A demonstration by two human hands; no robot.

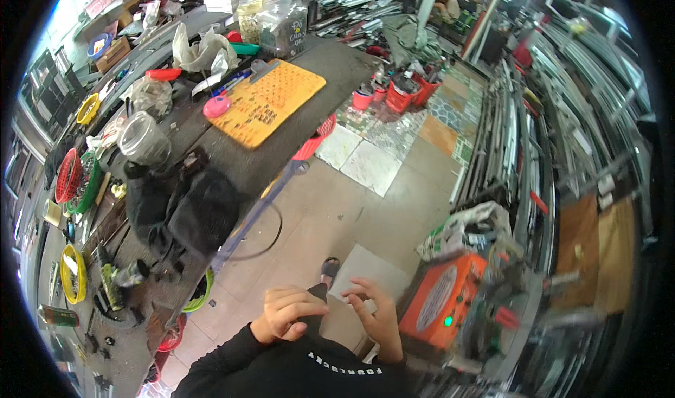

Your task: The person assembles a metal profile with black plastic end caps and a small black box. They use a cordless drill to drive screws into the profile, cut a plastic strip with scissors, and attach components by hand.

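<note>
Both hands are held in front of my body, above the floor. My left hand [292, 313] is loosely bent, its fingers pointing right and its thumb below them; I see nothing in it. My right hand [374, 315] has its fingers apart and curved toward the left one, with nothing visible between them. The two hands do not touch. Beyond my right hand is a white flat sheet or panel [376, 270], partly covered by the fingers. A sandalled foot [330, 267] shows just past the hands.
The long dark workbench [260, 166] on my left holds a yellow board [271, 99], a black cloth bag [200, 212], a clear jar [144, 139] and several coloured baskets. On my right are an orange machine [444, 301] and stacked metal profiles [510, 138]. Red baskets [402, 94] stand ahead.
</note>
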